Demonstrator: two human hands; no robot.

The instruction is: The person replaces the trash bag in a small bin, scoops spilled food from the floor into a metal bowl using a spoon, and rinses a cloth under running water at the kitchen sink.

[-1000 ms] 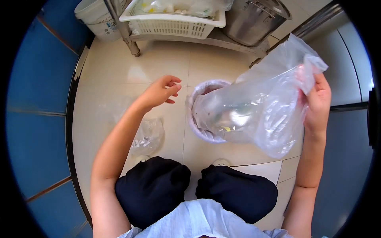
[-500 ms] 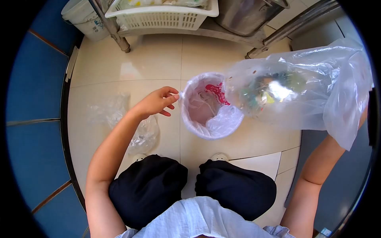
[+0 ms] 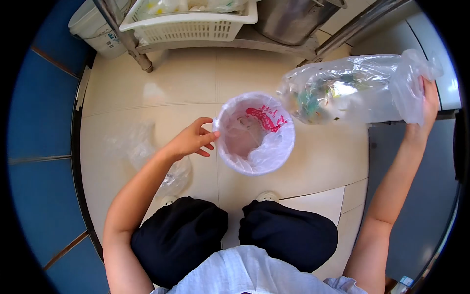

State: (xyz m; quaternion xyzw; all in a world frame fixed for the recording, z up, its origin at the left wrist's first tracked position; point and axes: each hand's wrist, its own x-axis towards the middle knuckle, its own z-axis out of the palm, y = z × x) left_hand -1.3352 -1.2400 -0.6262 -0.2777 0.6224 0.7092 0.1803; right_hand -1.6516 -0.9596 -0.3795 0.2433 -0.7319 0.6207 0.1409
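Right hand (image 3: pixel 428 100): grip clamped on the bunched end of a long, transparent plastic bag (image 3: pixel 372 98) with multicoloured contents, extended to the right of a round bin (image 3: pixel 255 170) wrapped in white, red-printed plastic. Left hand (image 3: pixel 192 139): grip parted, thumb at the bin's rim; contact cannot be told. Bin upright on beige tiled floor (image 3: pixel 183 81).

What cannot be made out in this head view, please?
Head view: items inside the clear bag, obscured by crinkled plastic and glare.
Head view: part of the right hand, behind bunched plastic.
Head view: red print on the bin liner, too creased to read.
Head view: the steel pot, top cut off by the upper edge.
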